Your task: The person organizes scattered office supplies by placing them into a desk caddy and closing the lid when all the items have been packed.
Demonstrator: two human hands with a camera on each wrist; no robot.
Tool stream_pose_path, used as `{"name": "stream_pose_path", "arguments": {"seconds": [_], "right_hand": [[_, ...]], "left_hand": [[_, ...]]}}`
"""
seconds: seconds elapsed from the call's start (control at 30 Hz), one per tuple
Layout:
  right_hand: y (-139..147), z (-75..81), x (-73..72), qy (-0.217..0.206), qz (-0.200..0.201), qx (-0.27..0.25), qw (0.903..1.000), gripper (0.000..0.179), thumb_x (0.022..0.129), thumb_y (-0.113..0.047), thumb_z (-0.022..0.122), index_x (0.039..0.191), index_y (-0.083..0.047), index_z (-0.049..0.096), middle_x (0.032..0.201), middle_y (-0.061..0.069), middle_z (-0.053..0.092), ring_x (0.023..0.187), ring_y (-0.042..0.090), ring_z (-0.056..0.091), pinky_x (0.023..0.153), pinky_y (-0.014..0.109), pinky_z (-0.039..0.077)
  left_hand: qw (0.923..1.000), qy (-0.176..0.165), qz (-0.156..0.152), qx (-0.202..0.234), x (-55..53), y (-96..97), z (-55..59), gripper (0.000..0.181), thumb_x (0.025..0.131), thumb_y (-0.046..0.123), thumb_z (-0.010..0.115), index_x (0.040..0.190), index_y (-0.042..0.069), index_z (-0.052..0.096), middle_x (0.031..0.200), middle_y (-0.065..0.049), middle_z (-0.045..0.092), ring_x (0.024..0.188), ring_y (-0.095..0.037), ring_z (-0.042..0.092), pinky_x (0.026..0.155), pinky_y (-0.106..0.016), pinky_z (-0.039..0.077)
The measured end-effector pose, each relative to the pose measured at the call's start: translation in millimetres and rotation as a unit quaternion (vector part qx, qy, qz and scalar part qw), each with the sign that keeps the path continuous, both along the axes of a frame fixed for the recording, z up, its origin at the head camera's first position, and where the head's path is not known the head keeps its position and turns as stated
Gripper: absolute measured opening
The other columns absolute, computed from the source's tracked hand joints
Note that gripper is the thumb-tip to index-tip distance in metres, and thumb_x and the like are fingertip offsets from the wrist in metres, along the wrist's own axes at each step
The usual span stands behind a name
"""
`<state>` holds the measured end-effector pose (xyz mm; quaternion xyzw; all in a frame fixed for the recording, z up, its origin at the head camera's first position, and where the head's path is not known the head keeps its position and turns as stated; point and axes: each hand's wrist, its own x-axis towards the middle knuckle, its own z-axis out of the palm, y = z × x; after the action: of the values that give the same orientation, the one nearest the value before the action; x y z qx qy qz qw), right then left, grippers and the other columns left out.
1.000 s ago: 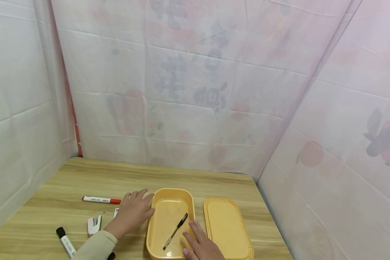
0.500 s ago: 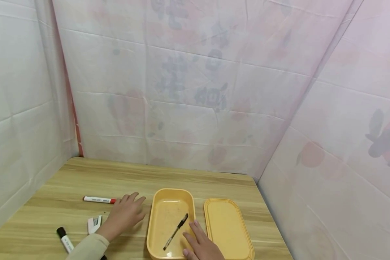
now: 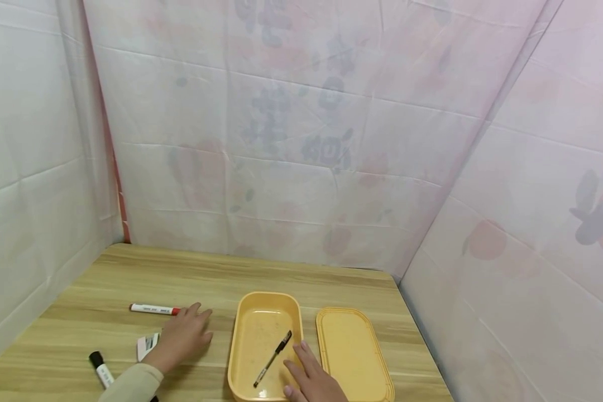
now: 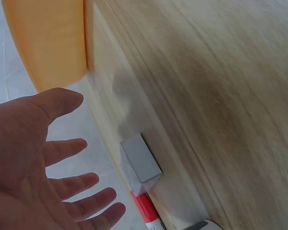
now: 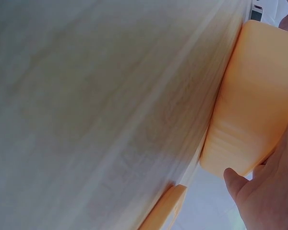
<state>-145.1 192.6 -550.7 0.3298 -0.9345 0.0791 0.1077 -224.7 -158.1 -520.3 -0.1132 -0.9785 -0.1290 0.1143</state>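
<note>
My left hand point(image 3: 183, 338) hovers over the table left of the yellow plastic box point(image 3: 234, 357), fingers spread and holding nothing. In the left wrist view a small white block point(image 4: 140, 158) lies beyond the fingertips, in line with the red cap of a marker point(image 4: 145, 207). That red-capped marker point(image 3: 153, 309) lies just past the hand in the head view. Fairly straight fingers of my right hand point(image 3: 315, 379) rest over the box's right rim. Inside the box a black-capped pen point(image 3: 271, 360) lies diagonally.
The yellow lid point(image 3: 354, 357) lies flat to the right of the box. At the left are a black-capped marker point(image 3: 102, 371) and a small white piece with a dark inset point(image 3: 144, 346), partly behind my left wrist. Printed sheeting point(image 3: 281, 167) walls in the table.
My left hand has left the box's left rim and moved leftward, toward the red-capped marker. The right hand, box, pen and lid have stayed in place.
</note>
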Motion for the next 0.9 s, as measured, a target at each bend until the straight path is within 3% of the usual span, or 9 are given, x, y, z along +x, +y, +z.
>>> {"name": "stream_pose_path", "arguments": {"seconds": [0.3,0.53,0.8,0.9], "right_hand": [[-1.6,1.9,0.2,0.004,-0.013,0.005,0.9999,0.054,0.102,-0.049,0.032,0.149,-0.023,0.035,0.157,0.005,0.024,0.144,0.022,0.021,0.1,0.044,0.038],[-0.8,-1.1,-0.1,0.015,-0.01,0.008,0.9998,0.053,0.102,-0.048,0.032,0.15,-0.025,0.032,0.158,0.005,0.023,0.145,0.02,0.019,0.104,0.035,0.029],[-1.9,-0.2,0.3,-0.013,-0.013,-0.009,0.9998,0.054,0.102,-0.048,0.031,0.151,-0.025,0.03,0.158,0.005,0.021,0.144,0.022,0.02,0.101,0.045,0.037],[-0.4,-1.0,1.0,-0.007,0.004,-0.01,0.9999,0.053,0.102,-0.046,0.032,0.151,-0.023,0.03,0.157,0.008,0.024,0.144,0.024,0.02,0.103,0.042,0.033]], "left_hand": [[0.9999,0.008,0.008,-0.002,-0.2,-7.4,-5.9,0.049,0.074,0.022,0.073,0.117,0.001,0.064,0.121,-0.028,0.056,0.105,-0.048,0.054,0.082,-0.058,0.048],[0.9999,-0.004,0.011,-0.011,0.2,-11.0,-8.5,0.047,0.071,0.017,0.073,0.115,0.0,0.064,0.118,-0.03,0.056,0.104,-0.049,0.054,0.082,-0.059,0.047],[0.9995,-0.026,0.013,-0.009,1.9,-11.5,-7.8,0.047,0.07,0.017,0.074,0.112,0.0,0.064,0.115,-0.029,0.056,0.096,-0.045,0.055,0.085,-0.057,0.046],[0.9989,-0.042,0.018,-0.001,2.1,-11.2,-7.2,0.048,0.071,0.017,0.074,0.113,-0.001,0.063,0.111,-0.026,0.057,0.095,-0.044,0.055,0.083,-0.057,0.047]]}}
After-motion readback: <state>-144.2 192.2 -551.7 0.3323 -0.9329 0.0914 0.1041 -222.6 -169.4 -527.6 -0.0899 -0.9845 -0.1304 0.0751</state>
